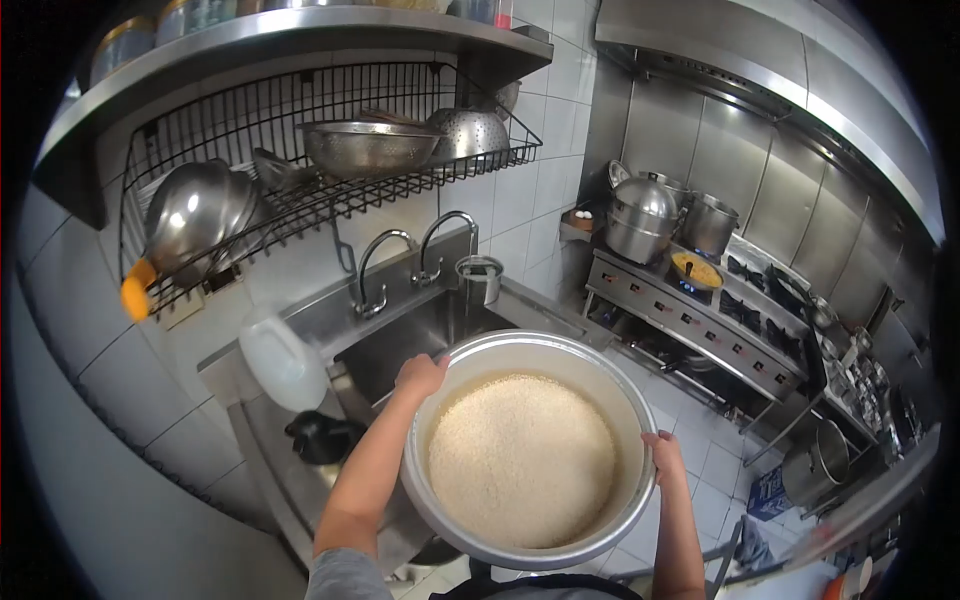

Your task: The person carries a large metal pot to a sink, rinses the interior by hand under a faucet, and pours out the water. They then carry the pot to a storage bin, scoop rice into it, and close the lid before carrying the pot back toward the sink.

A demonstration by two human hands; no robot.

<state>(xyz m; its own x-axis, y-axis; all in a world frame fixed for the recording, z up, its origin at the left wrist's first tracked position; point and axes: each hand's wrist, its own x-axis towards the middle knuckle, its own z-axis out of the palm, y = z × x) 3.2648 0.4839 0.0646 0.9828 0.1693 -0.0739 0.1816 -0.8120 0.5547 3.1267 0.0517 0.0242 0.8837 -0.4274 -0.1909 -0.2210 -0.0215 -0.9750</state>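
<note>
A wide metal pot is held up in front of me, close to the sink's front edge. Pale grains that look like rice fill much of it, with cloudy liquid around their edge. On the pot's upper left rim, my left hand is closed in a grip. My right hand is wrapped round the opposite side of the rim, its thumb toward the top. The steel sink lies just beyond the pot, partly hidden by it.
Two curved faucets rise behind the sink, near a metal container. A white plastic jug and a black object occupy the left counter. Colanders sit on a wire rack. Rightward, a stove carries pots and a pan.
</note>
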